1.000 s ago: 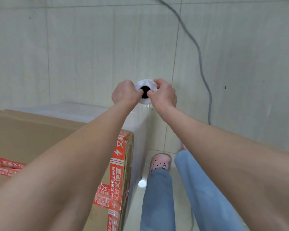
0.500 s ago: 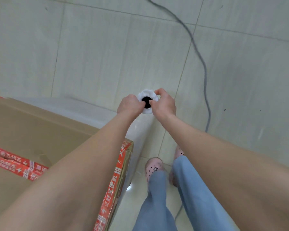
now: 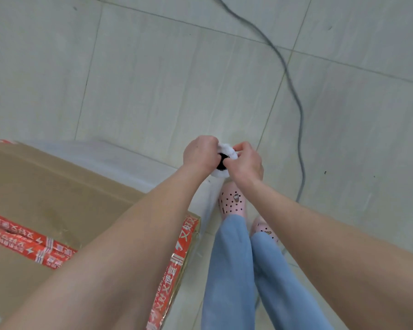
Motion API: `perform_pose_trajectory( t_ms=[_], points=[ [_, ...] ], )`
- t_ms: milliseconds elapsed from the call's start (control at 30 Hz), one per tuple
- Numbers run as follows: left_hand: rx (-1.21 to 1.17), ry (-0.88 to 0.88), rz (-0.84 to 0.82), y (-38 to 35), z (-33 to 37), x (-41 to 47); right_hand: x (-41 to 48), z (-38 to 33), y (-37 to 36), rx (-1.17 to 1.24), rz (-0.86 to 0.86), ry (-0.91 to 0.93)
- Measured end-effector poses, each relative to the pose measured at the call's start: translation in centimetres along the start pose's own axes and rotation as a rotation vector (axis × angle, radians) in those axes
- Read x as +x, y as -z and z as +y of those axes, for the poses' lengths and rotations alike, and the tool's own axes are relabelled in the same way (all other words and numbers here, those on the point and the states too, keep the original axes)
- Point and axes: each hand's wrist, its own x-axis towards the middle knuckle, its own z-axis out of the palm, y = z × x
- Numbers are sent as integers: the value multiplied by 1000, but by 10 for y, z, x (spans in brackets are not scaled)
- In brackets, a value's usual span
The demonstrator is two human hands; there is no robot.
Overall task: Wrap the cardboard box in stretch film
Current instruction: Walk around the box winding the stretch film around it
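Brown cardboard box (image 3: pixel 58 194) with red tape (image 3: pixel 182 253) fills the lower left of the frame, and a thin sheet of film (image 3: pixel 119 158) runs along its far side to the white stretch film roll (image 3: pixel 228 150) in the middle. The left hand (image 3: pixel 200 153) and right hand (image 3: pixel 247 163) both hold the top of the roll with curled fingers. Pink shoes (image 3: pixel 232 202) stand on the tiled floor (image 3: pixel 153 79), and a grey cable (image 3: pixel 301 129) lies at the upper right.
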Motion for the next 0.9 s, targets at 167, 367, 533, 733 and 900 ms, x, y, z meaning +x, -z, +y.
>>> perform_pose_trajectory(
  t_ms=[167, 367, 533, 733, 900],
  points=[
    [-157, 144, 51, 12, -16, 12, 12, -26, -7, -31, 9, 91],
    [-468, 341, 86, 19, -35, 15, 16, -48, -14, 36, -5, 91],
    [-315, 269, 23, 25, -37, 19, 15, -49, -20, 60, -32, 5],
    [-69, 73, 68, 39, -41, 30, 15, -58, -27, -46, -64, 60],
    [-191, 133, 90, 38, -58, 29, 17, -74, -32, -193, -59, 153]
  ],
)
